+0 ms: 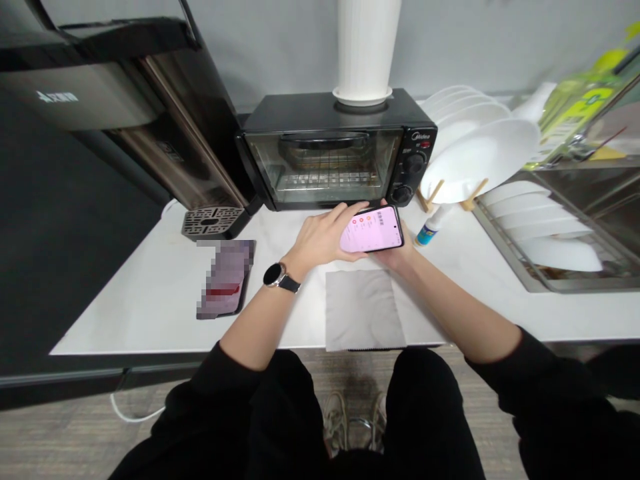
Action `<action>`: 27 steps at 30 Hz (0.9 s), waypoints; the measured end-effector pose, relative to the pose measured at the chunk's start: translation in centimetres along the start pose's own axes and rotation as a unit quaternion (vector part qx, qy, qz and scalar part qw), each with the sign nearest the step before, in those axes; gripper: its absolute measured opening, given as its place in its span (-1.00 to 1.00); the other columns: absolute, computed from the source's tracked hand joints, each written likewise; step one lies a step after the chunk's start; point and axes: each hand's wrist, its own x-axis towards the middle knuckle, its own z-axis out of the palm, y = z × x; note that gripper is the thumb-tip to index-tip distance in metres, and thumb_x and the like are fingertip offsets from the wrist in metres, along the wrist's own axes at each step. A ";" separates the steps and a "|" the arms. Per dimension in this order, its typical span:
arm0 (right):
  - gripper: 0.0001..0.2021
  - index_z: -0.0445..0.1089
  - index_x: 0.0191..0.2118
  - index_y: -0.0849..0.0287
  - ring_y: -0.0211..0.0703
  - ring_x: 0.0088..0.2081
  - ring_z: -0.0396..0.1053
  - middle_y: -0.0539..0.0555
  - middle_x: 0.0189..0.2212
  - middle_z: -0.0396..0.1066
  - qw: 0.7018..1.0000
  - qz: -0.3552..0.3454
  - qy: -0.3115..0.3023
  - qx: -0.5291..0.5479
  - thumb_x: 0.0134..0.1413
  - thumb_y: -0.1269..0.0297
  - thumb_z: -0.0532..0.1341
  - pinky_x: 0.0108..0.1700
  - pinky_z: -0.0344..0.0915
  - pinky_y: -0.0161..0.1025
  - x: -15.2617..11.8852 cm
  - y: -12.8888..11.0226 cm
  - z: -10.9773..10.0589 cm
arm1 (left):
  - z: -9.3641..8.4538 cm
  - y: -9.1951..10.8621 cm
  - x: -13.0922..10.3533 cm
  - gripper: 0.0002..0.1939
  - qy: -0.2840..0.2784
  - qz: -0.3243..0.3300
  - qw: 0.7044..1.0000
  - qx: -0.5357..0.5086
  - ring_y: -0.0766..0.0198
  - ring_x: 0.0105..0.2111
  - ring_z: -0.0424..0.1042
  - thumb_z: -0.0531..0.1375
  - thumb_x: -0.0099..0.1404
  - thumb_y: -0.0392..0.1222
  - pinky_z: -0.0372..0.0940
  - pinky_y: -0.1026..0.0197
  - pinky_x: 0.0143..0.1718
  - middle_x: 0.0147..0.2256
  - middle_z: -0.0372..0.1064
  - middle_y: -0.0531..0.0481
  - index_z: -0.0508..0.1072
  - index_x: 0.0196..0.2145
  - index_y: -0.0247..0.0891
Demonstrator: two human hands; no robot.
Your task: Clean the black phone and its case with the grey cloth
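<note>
Head view: the left hand's (323, 239) grip is closed over one end of a lit, pink-screened phone (377, 229) — fingers at its upper edge, thumb at its lower — while the right hand's (404, 255) grip is curled round it from behind. The phone is over the surface (306, 320), just before the toaster oven (330, 167), with a grey cloth (365, 310) nearer the person and a small bottle (428, 229) to the right.

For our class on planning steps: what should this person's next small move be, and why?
Probably lift the left hand off the held phone and reach for the gray cloth: the right hand also holds the phone, and the cloth lies close by.
</note>
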 end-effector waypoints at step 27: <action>-0.54 0.52 0.01 0.02 0.00 0.20 0.48 0.03 0.07 0.58 0.992 -0.048 0.059 0.104 0.14 -0.18 0.33 0.33 0.38 0.04 0.9 -0.5 0.0 | 0.6 0.7 -0.2 0.14 -0.001 -0.137 0.989 -0.065 -0.13 0.26 0.42 0.39 0.21 0.20 0.45 0.02 0.11 0.36 0.25 -0.26 -0.09 0.51 -0.23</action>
